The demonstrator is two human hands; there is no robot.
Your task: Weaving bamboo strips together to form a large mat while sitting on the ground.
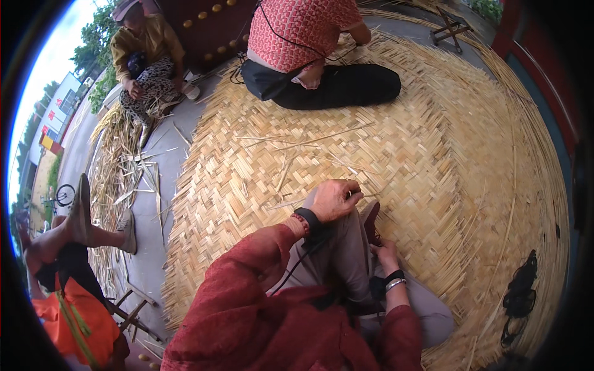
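Observation:
I sit cross-legged on a large woven mat (247, 179) of pale flat strips in a slanting weave. My left hand (336, 199) is over my bent knee, its fingers curled in and thumb against them. Whatever is between those fingertips is too small to make out. Lower and to the right, my right hand (386, 255) is beside my dark red shoe (371, 221). Its fingers look drawn together close to the shoe, and their tips are partly hidden. Several loose strips (322, 140) lie on the weave ahead of my hands.
Ahead, a person in a red patterned top (297, 34) sits on the mat. Another person (151, 59) sits at the far left by a heap of loose strips (114, 179). A person in orange (80, 321) is near left. A black strapped item (521, 290) lies at right; a folding stool (450, 28) stands beyond.

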